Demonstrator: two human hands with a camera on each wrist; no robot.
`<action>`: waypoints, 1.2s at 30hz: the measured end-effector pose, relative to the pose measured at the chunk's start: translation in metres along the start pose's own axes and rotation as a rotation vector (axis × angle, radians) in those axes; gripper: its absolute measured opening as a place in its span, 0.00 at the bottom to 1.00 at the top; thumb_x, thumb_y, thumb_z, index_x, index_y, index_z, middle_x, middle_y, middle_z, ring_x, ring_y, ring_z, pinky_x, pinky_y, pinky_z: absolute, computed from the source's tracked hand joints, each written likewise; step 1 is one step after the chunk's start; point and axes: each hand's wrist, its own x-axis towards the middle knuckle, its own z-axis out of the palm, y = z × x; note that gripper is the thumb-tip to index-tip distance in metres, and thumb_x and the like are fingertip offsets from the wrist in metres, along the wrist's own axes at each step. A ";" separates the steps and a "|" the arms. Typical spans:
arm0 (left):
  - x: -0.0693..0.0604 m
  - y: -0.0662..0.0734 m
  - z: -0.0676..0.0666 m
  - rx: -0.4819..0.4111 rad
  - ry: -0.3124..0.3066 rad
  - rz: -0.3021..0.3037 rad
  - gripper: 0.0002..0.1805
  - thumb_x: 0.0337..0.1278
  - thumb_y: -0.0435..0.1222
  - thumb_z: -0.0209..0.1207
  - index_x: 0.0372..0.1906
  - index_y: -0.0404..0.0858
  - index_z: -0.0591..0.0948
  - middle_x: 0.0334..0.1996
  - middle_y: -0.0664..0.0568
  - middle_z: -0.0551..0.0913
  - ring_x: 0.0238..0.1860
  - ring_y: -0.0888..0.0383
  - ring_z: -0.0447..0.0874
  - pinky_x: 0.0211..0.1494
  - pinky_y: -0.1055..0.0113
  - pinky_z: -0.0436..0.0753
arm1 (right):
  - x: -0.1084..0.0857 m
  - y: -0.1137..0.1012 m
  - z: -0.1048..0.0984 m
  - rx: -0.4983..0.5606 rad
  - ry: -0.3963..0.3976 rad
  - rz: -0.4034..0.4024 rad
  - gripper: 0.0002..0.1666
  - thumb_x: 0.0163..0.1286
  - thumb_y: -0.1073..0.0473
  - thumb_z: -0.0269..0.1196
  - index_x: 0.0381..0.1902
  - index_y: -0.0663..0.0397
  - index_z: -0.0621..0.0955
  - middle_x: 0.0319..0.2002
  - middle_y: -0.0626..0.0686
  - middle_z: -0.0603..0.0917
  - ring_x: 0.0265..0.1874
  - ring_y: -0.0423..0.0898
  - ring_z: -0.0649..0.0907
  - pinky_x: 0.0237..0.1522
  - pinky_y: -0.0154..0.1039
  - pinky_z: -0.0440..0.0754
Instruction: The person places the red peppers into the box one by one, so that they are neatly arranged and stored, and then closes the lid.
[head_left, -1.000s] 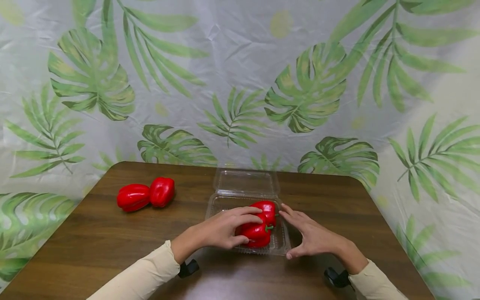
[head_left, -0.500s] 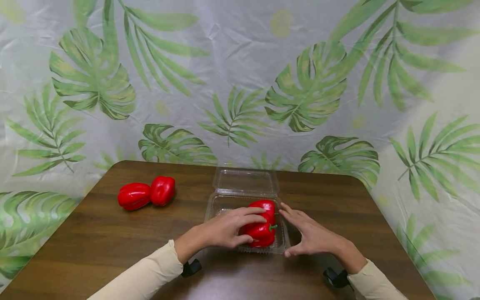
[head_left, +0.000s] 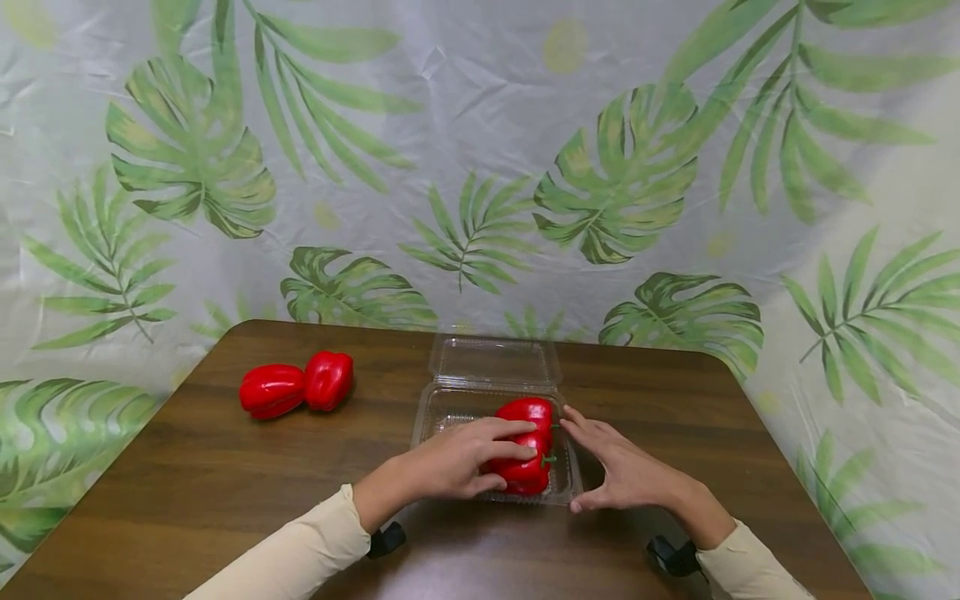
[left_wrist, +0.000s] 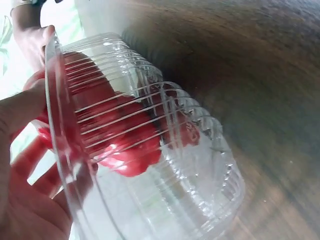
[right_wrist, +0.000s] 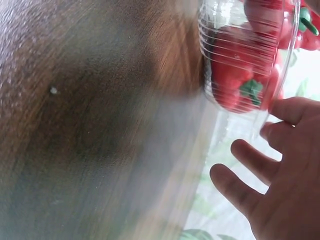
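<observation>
Two red bell peppers with green stems sit in the right part of a clear hinged plastic container (head_left: pixel 444 402). The left hand (head_left: pixel 461 458) lies over them from the left, its fingers across their tops and its thumb at the front, gripping the nearer pepper (head_left: pixel 528 477). The farther pepper (head_left: pixel 527 408) lies just behind. In the left wrist view the peppers (left_wrist: pixel 135 145) show through the container wall, beside the left hand (left_wrist: pixel 32 200). The right hand (head_left: pixel 630 471), fingers spread, touches the container's right rim; the right wrist view shows this hand (right_wrist: pixel 287 170) beside the rim.
Two more red peppers (head_left: pixel 272 391) (head_left: pixel 328 381) lie side by side at the back left of the brown wooden table (head_left: pixel 187 492). The container's lid (head_left: pixel 493 360) stands folded back toward the rear edge, before a leaf-patterned cloth (head_left: pixel 480 125).
The left hand has moved slightly right, and the nearer pepper has shifted right with it inside the container. The right hand has stayed nearly still at the rim.
</observation>
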 end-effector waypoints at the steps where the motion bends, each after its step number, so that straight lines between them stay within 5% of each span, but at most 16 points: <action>1: 0.000 0.000 0.000 -0.002 0.003 0.002 0.26 0.59 0.40 0.66 0.64 0.45 0.78 0.73 0.49 0.70 0.71 0.51 0.72 0.71 0.55 0.74 | 0.000 0.000 0.000 0.000 0.000 0.001 0.66 0.52 0.36 0.74 0.77 0.62 0.56 0.79 0.64 0.51 0.70 0.67 0.63 0.61 0.72 0.70; 11: -0.007 0.000 0.017 0.024 -0.024 -0.009 0.20 0.65 0.39 0.60 0.61 0.48 0.80 0.71 0.51 0.71 0.70 0.53 0.72 0.71 0.57 0.75 | -0.001 -0.001 0.004 0.028 0.001 0.003 0.65 0.53 0.36 0.72 0.77 0.61 0.56 0.79 0.64 0.51 0.70 0.67 0.63 0.61 0.73 0.69; 36: -0.004 -0.001 0.032 -0.130 0.104 -0.159 0.22 0.61 0.42 0.66 0.60 0.44 0.80 0.65 0.47 0.76 0.62 0.52 0.81 0.64 0.60 0.81 | -0.001 -0.002 0.003 -0.029 0.023 -0.001 0.63 0.53 0.36 0.73 0.76 0.62 0.60 0.78 0.63 0.55 0.70 0.65 0.67 0.61 0.69 0.72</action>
